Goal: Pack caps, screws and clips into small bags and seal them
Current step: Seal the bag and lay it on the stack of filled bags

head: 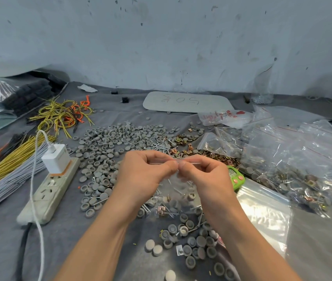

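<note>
Both hands are raised just above the middle of the surface (100, 246), which is covered in grey cloth. The left hand (146, 171) and the right hand (203, 175) each pinch the top strip of a small clear bag (178, 192), thumb against curled fingers. The two thumbs almost meet at the middle of the strip. The bag hangs down between the wrists, and through its plastic show a few grey caps, thin screws and a copper-coloured clip (161, 210).

Beyond the hands lies a wide heap of loose caps (116, 142). A scatter of loose screws (157, 146) lies at its right edge, and a pile of brass clips (211, 155) lies further right. More caps (191, 243) lie near the front, under the right forearm.

On the right, filled bags (294, 163) are piled together, with a flat stack of empty bags (266, 209) in front of them. A green timer (236, 177) shows just behind the right hand.

On the left sits a power strip (49, 191) with a white charger (56, 159) plugged into its far end. Looped yellow and orange wires (59, 116) lie behind it, and straight wire bundles (9, 171) lie beside it.
</note>
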Tool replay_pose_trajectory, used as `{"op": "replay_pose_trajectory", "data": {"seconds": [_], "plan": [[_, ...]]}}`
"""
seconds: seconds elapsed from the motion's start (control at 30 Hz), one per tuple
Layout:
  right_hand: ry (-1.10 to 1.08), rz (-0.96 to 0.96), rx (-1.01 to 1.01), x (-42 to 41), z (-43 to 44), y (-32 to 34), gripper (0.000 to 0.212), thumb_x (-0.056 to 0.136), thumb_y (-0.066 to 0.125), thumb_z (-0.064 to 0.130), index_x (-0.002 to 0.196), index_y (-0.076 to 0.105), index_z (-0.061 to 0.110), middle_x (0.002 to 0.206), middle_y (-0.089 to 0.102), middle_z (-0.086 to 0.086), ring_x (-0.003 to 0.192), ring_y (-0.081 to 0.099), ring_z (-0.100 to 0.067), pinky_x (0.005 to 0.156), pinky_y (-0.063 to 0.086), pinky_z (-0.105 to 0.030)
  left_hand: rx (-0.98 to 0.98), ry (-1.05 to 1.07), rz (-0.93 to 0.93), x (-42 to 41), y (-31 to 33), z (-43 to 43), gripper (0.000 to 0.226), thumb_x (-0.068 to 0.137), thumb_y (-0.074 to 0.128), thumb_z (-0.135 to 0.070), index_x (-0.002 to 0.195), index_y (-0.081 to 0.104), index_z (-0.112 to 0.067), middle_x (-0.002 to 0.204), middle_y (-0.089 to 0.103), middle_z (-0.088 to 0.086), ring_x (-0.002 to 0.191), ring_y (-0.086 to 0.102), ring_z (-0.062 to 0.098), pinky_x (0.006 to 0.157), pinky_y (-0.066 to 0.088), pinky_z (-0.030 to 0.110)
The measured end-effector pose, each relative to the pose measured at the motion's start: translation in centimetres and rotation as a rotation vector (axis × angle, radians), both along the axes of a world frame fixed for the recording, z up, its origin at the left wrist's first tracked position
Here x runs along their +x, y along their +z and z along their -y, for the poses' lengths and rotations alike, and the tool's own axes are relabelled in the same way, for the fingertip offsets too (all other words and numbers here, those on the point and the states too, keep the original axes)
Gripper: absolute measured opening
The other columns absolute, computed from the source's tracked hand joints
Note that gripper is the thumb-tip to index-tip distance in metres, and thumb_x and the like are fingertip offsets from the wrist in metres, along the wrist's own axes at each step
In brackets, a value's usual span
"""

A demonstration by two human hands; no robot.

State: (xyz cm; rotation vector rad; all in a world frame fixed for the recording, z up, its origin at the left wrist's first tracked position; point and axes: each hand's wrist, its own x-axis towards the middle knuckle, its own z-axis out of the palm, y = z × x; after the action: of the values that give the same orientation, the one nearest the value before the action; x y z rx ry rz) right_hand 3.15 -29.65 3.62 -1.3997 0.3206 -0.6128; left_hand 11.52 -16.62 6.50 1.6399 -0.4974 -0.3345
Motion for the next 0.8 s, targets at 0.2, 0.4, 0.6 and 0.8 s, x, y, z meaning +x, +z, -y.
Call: {"op": "replay_pose_trajectory", "data": {"seconds": [0.2, 0.4, 0.6, 0.8], "plan": [[-0.027, -0.02, 0.004, 0.3, -0.1, 0.1, 0.012, 0.082, 0.082, 0.005, 0.076, 0.082, 0.015, 0.078, 0.076, -0.014, 0.069, 0.067, -0.02, 0.066, 0.056, -0.027, 0.055, 0.004, 0.062, 0.1, -0.5, 0.4, 0.013, 0.082, 0.084, -0.013, 0.076, 0.081, -0.024, 0.074, 0.078, 0.002, 0.073, 0.077, 0.02, 0.075, 0.061, 0.034], [-0.021, 0.0, 0.025, -0.2, 0.0, 0.5, 0.014, 0.086, 0.079, 0.004, 0.078, 0.082, 0.015, 0.074, 0.075, -0.011, 0.067, 0.067, -0.019, 0.066, 0.058, -0.028, 0.011, 0.023, 0.028, 0.2, -0.3, 0.1, 0.009, 0.082, 0.084, -0.012, 0.076, 0.081, -0.019, 0.075, 0.078, 0.001, 0.07, 0.076, 0.013, 0.064, 0.058, 0.022], [0.003, 0.033, 0.118, -0.2, 0.3, 0.4, 0.024, 0.089, 0.072, 0.001, 0.073, 0.082, 0.015, 0.068, 0.073, -0.009, 0.062, 0.067, -0.016, 0.065, 0.056, -0.023, -0.025, 0.087, -0.043, 0.8, -0.2, -1.1, 0.011, 0.078, 0.087, -0.013, 0.073, 0.082, -0.022, 0.071, 0.077, 0.007, 0.06, 0.07, 0.013, 0.054, 0.054, 0.02], [-0.026, 0.018, 0.052, 0.0, 0.3, 0.1, 0.023, 0.093, 0.071, 0.007, 0.077, 0.083, 0.02, 0.069, 0.075, -0.01, 0.065, 0.067, -0.019, 0.064, 0.055, -0.025, -0.05, 0.097, -0.066, 0.9, -0.3, -1.1, 0.014, 0.08, 0.083, -0.009, 0.071, 0.082, -0.02, 0.073, 0.077, 0.01, 0.063, 0.073, 0.016, 0.055, 0.054, 0.018]]}}
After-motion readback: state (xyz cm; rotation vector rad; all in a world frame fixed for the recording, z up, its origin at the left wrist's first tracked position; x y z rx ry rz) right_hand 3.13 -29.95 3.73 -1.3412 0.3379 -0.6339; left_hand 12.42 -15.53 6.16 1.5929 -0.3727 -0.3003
